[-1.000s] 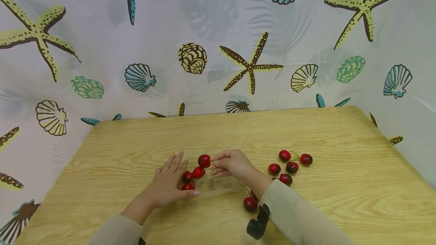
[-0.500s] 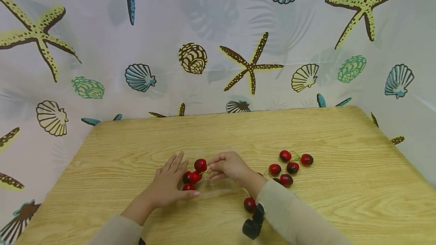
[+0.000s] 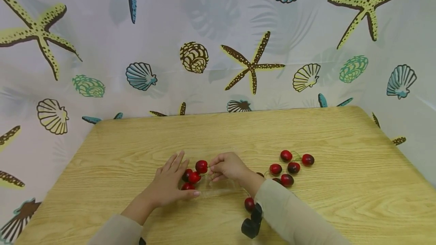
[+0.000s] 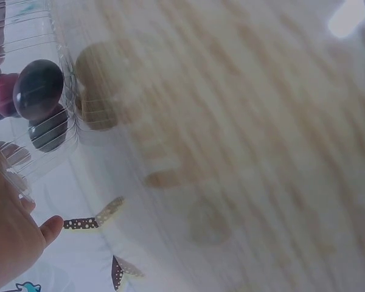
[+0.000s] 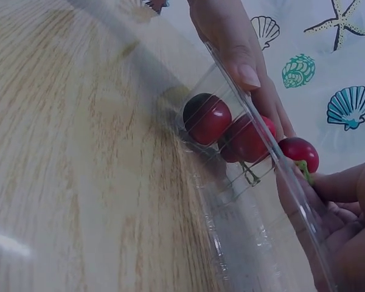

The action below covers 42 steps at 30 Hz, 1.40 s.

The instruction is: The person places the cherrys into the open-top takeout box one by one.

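Note:
A clear plastic box [image 5: 298, 198] stands on the table, with several dark red cherries [image 5: 207, 118] at its left end. My left hand [image 3: 165, 185] rests along that end, fingers spread and straight, its thumb over the near rim. My right hand [image 3: 229, 167] is over the box, thumb and fingers pinching a green cherry stem [image 5: 304, 170]. From this stem hangs a red cherry [image 3: 201, 166], just above the other cherries and at rim height in the right wrist view. In the left wrist view, cherries [image 4: 39, 90] show through the clear wall.
Several loose cherries [image 3: 293, 168] with stems lie on the wooden table [image 3: 340, 199] to the right of the box. One cherry [image 3: 249, 204] lies close by my right sleeve [image 3: 289, 207]. A cloth [image 3: 163, 22] printed with shells and starfish hangs behind the table.
My right hand has moved slightly left and down, bringing the cherry on its stem lower over the left end of the box. The left hand stays in place.

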Each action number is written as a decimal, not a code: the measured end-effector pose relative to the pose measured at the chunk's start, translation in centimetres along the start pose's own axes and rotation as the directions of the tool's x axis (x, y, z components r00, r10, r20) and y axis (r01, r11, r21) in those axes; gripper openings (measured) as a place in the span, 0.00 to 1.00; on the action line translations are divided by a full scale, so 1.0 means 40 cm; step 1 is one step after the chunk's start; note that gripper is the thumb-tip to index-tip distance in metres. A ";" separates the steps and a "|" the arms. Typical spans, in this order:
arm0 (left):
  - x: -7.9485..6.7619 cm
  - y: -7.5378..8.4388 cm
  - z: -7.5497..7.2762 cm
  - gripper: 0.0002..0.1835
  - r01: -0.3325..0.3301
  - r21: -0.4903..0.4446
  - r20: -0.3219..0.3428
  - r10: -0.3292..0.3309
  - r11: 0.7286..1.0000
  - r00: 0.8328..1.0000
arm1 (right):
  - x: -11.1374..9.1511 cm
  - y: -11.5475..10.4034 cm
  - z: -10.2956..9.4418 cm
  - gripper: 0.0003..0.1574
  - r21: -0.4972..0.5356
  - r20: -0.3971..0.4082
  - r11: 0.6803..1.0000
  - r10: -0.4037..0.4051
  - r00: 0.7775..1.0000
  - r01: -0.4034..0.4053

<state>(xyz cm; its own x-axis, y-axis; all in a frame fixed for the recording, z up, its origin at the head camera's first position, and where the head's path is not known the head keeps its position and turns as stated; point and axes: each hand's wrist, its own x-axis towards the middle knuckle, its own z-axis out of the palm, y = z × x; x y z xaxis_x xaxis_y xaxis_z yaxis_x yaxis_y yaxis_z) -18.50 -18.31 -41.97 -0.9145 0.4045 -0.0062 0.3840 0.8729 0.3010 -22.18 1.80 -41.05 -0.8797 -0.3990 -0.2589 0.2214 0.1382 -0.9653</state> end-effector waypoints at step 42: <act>-0.003 0.003 -0.002 0.56 0.008 -0.013 0.019 -0.008 1.000 1.000 | -0.021 -0.025 0.000 0.07 -0.334 -0.064 0.942 0.007 0.998 -0.028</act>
<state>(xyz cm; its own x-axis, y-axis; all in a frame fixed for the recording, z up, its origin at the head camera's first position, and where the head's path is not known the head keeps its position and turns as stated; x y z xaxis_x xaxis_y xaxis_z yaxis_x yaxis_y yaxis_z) -18.37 -18.27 -41.85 -0.9151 0.4023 -0.0265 0.3746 0.8726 0.3134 -21.66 2.01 -39.87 -0.9033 -0.3390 -0.2631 0.0927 0.4445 -0.8910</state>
